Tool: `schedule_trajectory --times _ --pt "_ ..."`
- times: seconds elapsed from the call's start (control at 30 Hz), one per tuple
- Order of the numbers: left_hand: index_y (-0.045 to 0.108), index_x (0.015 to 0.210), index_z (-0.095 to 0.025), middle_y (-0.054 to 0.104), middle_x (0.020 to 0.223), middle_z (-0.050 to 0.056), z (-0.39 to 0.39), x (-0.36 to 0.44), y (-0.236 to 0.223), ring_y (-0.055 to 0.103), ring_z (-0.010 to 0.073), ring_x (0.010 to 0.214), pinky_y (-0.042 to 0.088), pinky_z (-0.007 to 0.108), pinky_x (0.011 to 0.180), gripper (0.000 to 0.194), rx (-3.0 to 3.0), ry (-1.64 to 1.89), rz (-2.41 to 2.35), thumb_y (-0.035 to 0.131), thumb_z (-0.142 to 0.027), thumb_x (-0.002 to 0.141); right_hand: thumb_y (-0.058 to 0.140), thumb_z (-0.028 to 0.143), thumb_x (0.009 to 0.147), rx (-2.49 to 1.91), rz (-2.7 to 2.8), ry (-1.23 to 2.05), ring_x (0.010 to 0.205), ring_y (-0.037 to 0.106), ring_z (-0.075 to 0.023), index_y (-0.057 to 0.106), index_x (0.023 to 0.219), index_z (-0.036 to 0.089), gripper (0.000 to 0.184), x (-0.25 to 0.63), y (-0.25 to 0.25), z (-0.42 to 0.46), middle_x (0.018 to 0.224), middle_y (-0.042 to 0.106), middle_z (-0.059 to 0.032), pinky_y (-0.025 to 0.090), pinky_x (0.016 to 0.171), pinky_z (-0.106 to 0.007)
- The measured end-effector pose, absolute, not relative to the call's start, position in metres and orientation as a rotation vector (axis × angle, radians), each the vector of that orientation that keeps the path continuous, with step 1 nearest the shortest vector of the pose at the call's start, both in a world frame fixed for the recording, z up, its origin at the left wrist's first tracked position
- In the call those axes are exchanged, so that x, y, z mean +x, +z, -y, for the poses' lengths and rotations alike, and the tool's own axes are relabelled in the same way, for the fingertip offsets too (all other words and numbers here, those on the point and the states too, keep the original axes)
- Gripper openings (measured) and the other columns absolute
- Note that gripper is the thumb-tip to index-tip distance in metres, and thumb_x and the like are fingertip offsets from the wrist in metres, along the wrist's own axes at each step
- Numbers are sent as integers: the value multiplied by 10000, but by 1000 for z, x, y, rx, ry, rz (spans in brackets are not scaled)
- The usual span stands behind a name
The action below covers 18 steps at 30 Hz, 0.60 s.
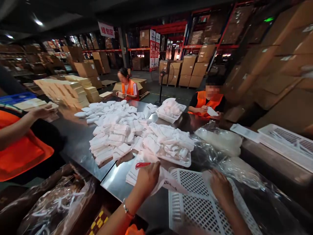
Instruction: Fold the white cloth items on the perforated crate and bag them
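I judge work partway: 1 white sheet (169,182) is at lower centre, gripped by the left hand (148,174), the right hand's (221,187) hold I cannot tell, with packets (121,130) heaped mid-frame seemingly done.

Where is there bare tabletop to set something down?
Bare steel tabletop shows left of the heaped white packets; a smaller patch lies between the left forearm and the white basket. Crowded: the middle, under packets, and the right, under clear plastic bags.
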<state>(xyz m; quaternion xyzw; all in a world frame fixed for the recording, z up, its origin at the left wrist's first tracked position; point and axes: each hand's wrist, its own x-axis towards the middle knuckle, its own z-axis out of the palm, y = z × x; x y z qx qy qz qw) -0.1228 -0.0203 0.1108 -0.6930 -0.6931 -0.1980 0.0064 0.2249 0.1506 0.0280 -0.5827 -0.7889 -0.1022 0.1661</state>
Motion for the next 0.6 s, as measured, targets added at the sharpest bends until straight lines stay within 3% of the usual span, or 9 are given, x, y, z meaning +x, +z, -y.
schedule_trajectory --times 0.1,0.23,0.33,0.43,0.53,0.6 --pt "526 1263 -174 678 898 109 14 -74 112 659 211 791 465 283 650 356 -2346 -537 1994 361 -134 951 246 -11 785 -1639 2465 -138 1154 597 -217 676 1170 155 601 279 24 -161 1250 638 -117 455 1010 -360" --pt "549 1222 -176 673 902 94 -7 -44 111 667 209 742 461 265 584 342 -2446 -295 2045 408 -80 926 264 -103 718 -1359 2784 -36 1352 408 -174 632 1222 315 751 305 31 -160 1389 538 -1 302 1135 -427" --pt "576 1110 -139 651 876 91 -37 -56 136 668 205 747 468 261 602 279 -2236 -216 2177 418 -29 908 401 -52 723 -1229 2863 48 1415 297 -207 664 1164 315 631 303 43 -157 1453 466 -5 214 1166 -484" --pt "497 1249 -132 630 912 88 -55 -62 162 660 187 767 455 240 591 376 -2019 -312 2118 461 -17 893 568 42 636 -1174 2675 313 1406 317 -274 712 1036 270 482 294 45 -154 1424 503 -37 169 1172 -534" --pt "427 1336 -143 622 970 92 -46 -35 154 638 174 780 437 244 567 450 -2014 -431 1790 497 -68 897 633 119 541 -1146 2324 646 1186 566 -287 727 852 247 350 287 34 -152 1146 695 -61 325 1120 -483" --pt "444 1309 -139 626 924 73 -29 -6 124 618 168 756 416 259 547 385 -2140 -493 1499 488 -147 927 665 207 522 -1215 2134 719 936 665 -286 707 746 243 231 285 24 -153 917 736 -66 484 954 -463"
